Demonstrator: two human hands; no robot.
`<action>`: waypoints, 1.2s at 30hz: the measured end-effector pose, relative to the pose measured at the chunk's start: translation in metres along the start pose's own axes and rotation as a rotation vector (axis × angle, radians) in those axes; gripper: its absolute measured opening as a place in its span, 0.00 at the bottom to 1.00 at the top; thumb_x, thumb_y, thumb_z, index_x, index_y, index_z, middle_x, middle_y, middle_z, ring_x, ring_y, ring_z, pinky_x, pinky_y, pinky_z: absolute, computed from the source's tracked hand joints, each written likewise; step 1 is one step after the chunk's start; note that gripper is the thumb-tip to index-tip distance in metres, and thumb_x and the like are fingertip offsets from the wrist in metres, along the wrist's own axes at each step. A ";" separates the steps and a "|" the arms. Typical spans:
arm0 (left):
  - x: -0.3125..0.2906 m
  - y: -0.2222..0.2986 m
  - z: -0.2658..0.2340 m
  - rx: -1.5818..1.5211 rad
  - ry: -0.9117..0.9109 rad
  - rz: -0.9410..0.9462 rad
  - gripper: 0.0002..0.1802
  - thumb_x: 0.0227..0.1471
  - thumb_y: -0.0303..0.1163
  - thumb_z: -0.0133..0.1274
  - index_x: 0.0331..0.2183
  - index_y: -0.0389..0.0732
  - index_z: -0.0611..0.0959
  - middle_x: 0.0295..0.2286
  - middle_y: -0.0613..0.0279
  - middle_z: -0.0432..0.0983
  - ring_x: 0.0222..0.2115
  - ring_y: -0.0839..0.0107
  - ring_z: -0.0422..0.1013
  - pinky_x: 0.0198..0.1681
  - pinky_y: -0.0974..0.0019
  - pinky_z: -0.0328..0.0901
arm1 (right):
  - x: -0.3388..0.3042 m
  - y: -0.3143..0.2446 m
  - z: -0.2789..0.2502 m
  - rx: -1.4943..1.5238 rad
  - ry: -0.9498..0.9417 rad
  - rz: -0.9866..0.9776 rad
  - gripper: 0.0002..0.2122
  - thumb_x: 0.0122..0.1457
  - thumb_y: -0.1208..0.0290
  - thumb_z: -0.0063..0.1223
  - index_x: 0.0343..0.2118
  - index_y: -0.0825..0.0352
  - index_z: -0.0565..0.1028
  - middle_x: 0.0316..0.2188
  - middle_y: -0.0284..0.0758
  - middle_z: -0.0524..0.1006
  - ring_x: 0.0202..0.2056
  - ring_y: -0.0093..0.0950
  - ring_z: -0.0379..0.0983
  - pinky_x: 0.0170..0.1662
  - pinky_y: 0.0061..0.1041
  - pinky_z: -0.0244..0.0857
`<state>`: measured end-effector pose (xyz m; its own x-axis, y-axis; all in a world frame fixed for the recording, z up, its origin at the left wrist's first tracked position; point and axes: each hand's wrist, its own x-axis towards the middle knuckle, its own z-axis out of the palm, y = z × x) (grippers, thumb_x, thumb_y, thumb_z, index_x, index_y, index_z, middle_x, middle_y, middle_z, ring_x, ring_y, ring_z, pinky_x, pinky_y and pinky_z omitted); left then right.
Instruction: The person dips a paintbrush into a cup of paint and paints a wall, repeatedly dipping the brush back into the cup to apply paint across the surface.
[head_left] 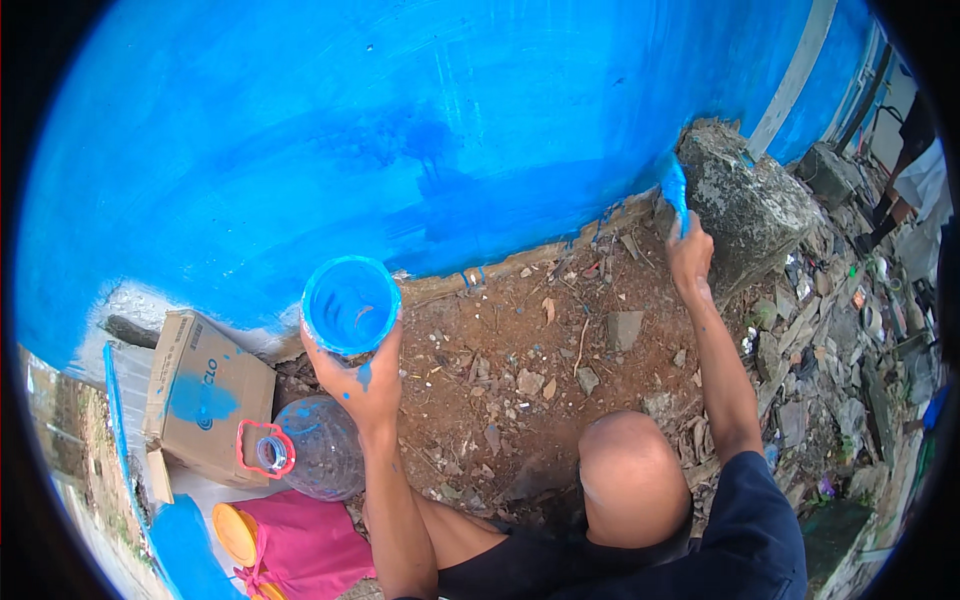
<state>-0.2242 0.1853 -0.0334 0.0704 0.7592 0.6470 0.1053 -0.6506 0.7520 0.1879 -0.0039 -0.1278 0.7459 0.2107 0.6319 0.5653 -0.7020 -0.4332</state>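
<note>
My left hand [362, 385] is wrapped round a round plastic tub [325, 300] coated inside and on its rim with blue paint. A blue smear marks that hand. At the right, my right hand [690, 255] grips a paintbrush [674, 185] covered in blue paint. Its bristle end is at the lower part of the blue wall [400, 90], beside a large grey rock [750, 195]. Darker, wet-looking blue runs along the wall's lower band, with drips at its bottom edge.
Left of me stand a paint-stained cardboard box [220, 390], a clear bottle [320, 450] with a red handle, and a pink cloth bundle [305, 545] beside an orange lid [235, 533]. Stones and rubble [800, 340] cover the right side. Another person's legs [890, 205] show at far right.
</note>
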 end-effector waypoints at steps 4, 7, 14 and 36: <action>0.002 -0.001 0.003 0.005 0.007 -0.038 0.40 0.40 0.24 0.71 0.55 0.33 0.71 0.49 0.54 0.71 0.50 0.65 0.69 0.55 0.60 0.62 | -0.013 -0.036 0.017 0.106 -0.022 -0.027 0.08 0.63 0.70 0.50 0.37 0.70 0.75 0.20 0.54 0.77 0.25 0.53 0.78 0.27 0.50 0.71; 0.000 -0.008 0.006 -0.010 0.021 -0.008 0.40 0.41 0.24 0.71 0.55 0.33 0.70 0.49 0.53 0.70 0.50 0.64 0.69 0.55 0.61 0.63 | -0.069 -0.129 0.019 0.397 -0.347 -0.109 0.07 0.63 0.74 0.52 0.40 0.72 0.73 0.15 0.46 0.76 0.18 0.40 0.79 0.17 0.37 0.71; -0.003 -0.012 0.009 -0.046 0.205 -0.058 0.42 0.42 0.24 0.71 0.57 0.31 0.68 0.51 0.52 0.69 0.51 0.64 0.68 0.55 0.60 0.64 | -0.076 -0.175 0.002 0.613 -0.328 -0.528 0.08 0.64 0.70 0.52 0.39 0.70 0.72 0.17 0.45 0.76 0.17 0.42 0.76 0.18 0.41 0.70; -0.007 -0.016 -0.004 -0.053 0.330 0.097 0.44 0.42 0.23 0.71 0.58 0.29 0.65 0.53 0.49 0.67 0.53 0.61 0.68 0.55 0.58 0.66 | -0.034 -0.118 -0.016 0.298 -0.167 -0.229 0.10 0.63 0.68 0.53 0.41 0.69 0.77 0.18 0.48 0.78 0.19 0.42 0.78 0.21 0.40 0.71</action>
<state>-0.2306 0.1902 -0.0492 -0.2476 0.6539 0.7149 0.0614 -0.7258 0.6852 0.0905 0.0608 -0.0876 0.6218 0.4639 0.6310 0.7825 -0.4012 -0.4762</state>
